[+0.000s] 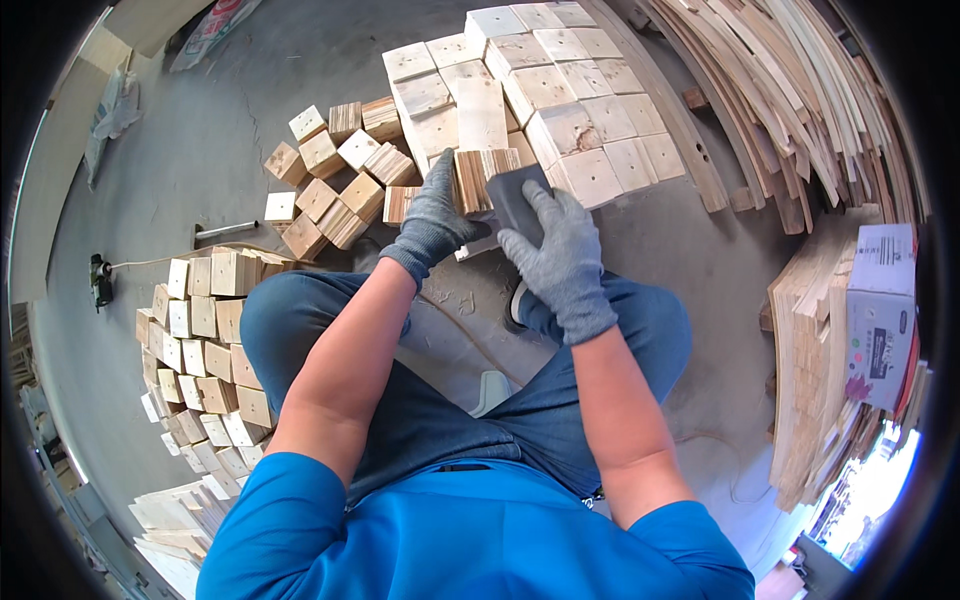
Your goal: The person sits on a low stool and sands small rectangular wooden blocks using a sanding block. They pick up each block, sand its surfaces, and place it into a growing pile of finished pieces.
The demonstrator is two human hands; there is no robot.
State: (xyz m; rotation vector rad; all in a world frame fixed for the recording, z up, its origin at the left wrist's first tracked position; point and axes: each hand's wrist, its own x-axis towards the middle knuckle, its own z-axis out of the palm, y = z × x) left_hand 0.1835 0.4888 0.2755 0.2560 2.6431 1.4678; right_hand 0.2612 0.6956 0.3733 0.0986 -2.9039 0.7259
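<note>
In the head view, the person's right hand [560,255] is closing thumb and fingers around a dark grey block [513,203], which is sitting at its fingertips and leaning against the wooden block [474,180]. The left hand [432,218] is resting along the wooden block's left side, fingers straight and thumb spreading below; how firmly it is pressing, one cannot tell.

The dark block is looking light and fairly stiff, its broad sides offering the surest hold. The wooden block is seeming solid, rigid and moderately heavy, hardly fragile; its layered edges are probably giving the knit gloves good grip, so opposite side faces are suiting a hold best.

Beyond both hands, stacked blocks [590,178] are standing in rows on a grey floor [690,265]. Loose blocks [317,200] are lying left of the left hand, with another pile [203,318] nearer the body. Far right of the right hand, long boards [745,95] and a carton [880,310] are lining the room.
</note>
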